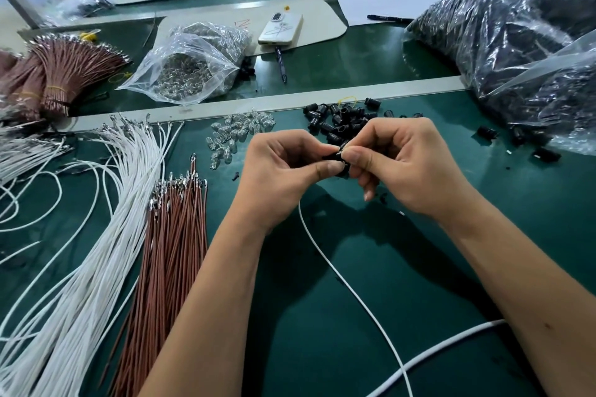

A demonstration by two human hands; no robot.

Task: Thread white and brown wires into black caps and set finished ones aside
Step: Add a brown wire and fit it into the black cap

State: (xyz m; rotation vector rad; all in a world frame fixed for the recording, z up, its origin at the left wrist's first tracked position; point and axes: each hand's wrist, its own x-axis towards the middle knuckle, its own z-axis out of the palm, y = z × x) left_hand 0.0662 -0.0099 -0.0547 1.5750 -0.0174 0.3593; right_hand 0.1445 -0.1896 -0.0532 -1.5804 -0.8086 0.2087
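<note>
White wire [351,287] trails nearest the lens, running up between the forearms to the hands over the green mat [419,267]. Left hand [283,167] and right hand [406,164] meet at mid-bench, both with fingertips curled and pinching one black cap [338,162] between them; the wire end seems to go into it, the entry point is hidden by fingers. Step, as I read it: white wire being seated in the cap, brown not in yet. Next needs a brown wire from the loose brown bundle [174,251] just left of the left forearm, terminal aligned to the cap's other hole. White bundle [106,219] further left, spare caps [342,121] just beyond the hands, clear bulbs [238,130] beside them
</note>
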